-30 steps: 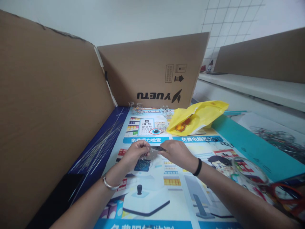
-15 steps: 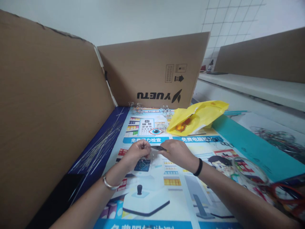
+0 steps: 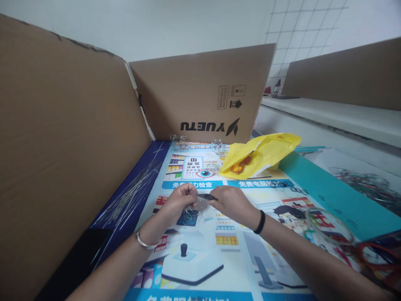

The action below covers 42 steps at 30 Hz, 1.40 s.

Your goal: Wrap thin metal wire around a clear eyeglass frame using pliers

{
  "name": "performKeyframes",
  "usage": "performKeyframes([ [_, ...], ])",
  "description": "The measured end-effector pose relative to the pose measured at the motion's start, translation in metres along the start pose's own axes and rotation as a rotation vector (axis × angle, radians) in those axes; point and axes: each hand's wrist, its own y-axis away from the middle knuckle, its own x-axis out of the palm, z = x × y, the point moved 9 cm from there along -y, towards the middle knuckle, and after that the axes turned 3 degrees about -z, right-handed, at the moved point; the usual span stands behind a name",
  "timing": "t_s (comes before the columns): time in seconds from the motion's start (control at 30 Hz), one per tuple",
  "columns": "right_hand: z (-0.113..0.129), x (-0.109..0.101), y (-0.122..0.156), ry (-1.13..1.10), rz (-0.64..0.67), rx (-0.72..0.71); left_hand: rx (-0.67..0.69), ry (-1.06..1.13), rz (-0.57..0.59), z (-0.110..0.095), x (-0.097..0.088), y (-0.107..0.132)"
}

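Observation:
My left hand (image 3: 181,201) is closed in a pinch on thin, looped wire (image 3: 191,214), which dangles below the fingers over the printed sheet. The wire's full shape is too fine to make out. My right hand (image 3: 233,203) is wrapped around a pair of dark pliers (image 3: 205,196), handles mostly hidden in the palm. The pliers' jaws point left and reach the fingertips of my left hand, by the wire. Both hands are just above the sheet, a short gap apart.
Straight wires (image 3: 131,188) lie on the blue strip at left. A yellow bag (image 3: 266,152) holds an orange coil. Small wire pieces (image 3: 178,140) sit by the cardboard wall (image 3: 200,92). At right are tangled wires (image 3: 366,179), a round clear container (image 3: 328,225) and red loops (image 3: 379,255).
The pliers have tilted slightly and more of their jaws shows. The dangling wire has shifted a little under my left hand. Both hands stay in almost the same place.

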Motion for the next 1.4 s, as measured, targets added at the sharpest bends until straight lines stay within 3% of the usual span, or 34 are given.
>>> performKeyframes([
  [0.33, -0.005, 0.007, 0.0, -0.059, 0.049, 0.041, -0.016, -0.007, 0.005, 0.003, 0.0, -0.001],
  [0.57, -0.006, 0.005, -0.001, -0.053, 0.038, 0.039, 0.005, -0.011, 0.083, 0.004, 0.005, -0.001],
  [1.4, 0.007, -0.009, 0.001, 0.121, -0.062, -0.037, 0.089, -0.113, -0.076, -0.002, -0.006, -0.005],
])
